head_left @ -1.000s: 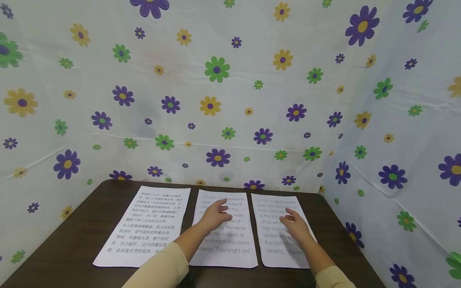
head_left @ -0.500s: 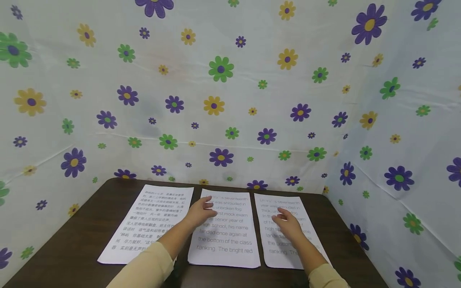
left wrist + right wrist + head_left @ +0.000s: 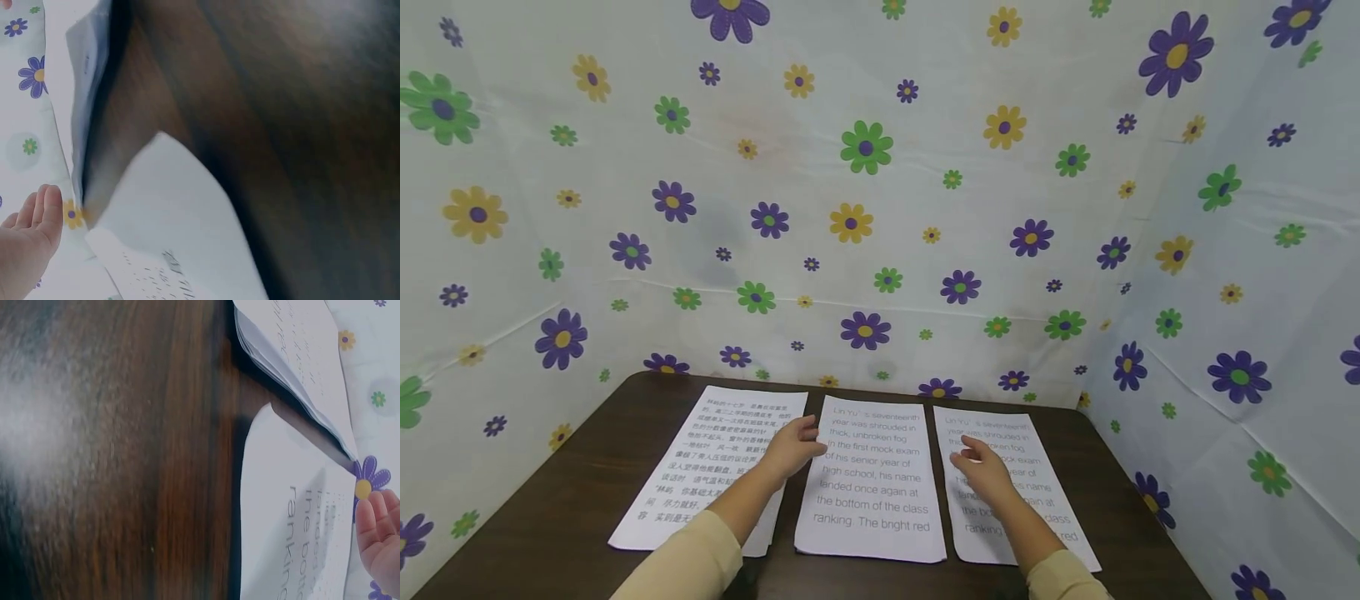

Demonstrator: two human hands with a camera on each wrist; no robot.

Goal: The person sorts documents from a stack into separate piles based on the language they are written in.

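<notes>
Three stacks of printed paper lie side by side: the left stack carries Chinese text, the middle stack and the right stack English text. My left hand is over the gap between the left and middle stacks, its fingers pointing right and loosely bent. In the left wrist view the left hand holds nothing. Over the right stack is my right hand, fingers pointing away and leftward, hiding some printed lines. The right wrist view shows the right hand without anything in it.
A dark brown wooden table bears the stacks. White cloth printed with purple, green and yellow flowers hangs at the back and both sides. Cream sleeves cover the forearms.
My left hand has moved left, from over the middle stack to the gap beside the left stack. My right hand has shifted slightly left over the right stack. The head view has turned slightly left.
</notes>
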